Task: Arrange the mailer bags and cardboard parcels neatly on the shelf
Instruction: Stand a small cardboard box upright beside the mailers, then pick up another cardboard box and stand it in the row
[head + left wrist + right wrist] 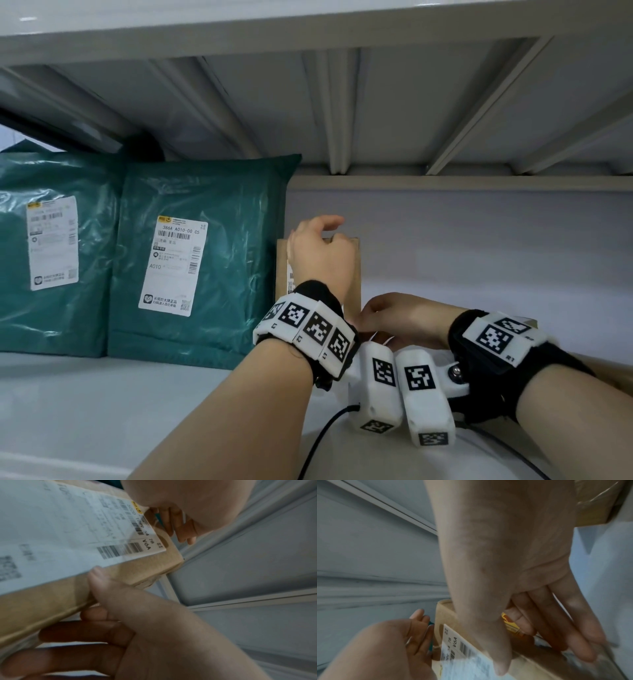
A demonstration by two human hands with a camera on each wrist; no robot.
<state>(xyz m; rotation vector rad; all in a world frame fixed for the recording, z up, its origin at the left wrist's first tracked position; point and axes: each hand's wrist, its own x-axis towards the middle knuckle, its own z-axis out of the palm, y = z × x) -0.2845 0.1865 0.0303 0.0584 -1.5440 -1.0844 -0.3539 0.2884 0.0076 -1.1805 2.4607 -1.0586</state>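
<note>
The cardboard parcel (352, 274) stands upright on the shelf (102, 394), just to the right of two green mailer bags that lean against the back edge. The nearer mailer bag (202, 253) stands just beside the parcel; whether they touch cannot be told. The second mailer bag (51, 246) stands at the left edge, overlapping the first.

The left hand (320, 255) curls over the parcel's top edge, fingers hooked behind it. The right hand (400, 317) holds the parcel's lower near side; in the right wrist view its thumb (498, 655) presses the labelled face while the fingers (576, 639) lie along the other side.

Another cardboard parcel (594, 503) shows near the right forearm, apparently not yet placed.

The task looks partly done: both bags are upright and lined up, and the held parcel is being set next to them. It has yet to be squared and released, and the other parcel is left to shelve.
</note>
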